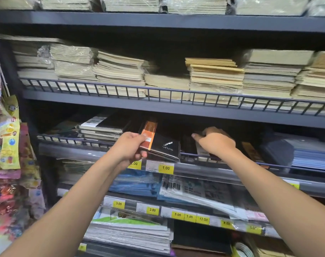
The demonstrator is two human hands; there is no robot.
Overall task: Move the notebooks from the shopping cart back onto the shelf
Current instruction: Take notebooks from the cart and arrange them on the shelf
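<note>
Holding dark notebooks (pixel 102 129): shelf (pixel 213 172). Black, orange-banded notebook (pixel 163 147) is pinched in left hand (pixel 129 149) grip at shelf front; right hand (pixel 216 142) grip cannot be told.

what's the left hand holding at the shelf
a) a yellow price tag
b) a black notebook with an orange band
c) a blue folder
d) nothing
b: the left hand holds the black notebook with an orange band by its near end, just over the shelf rail.
</note>
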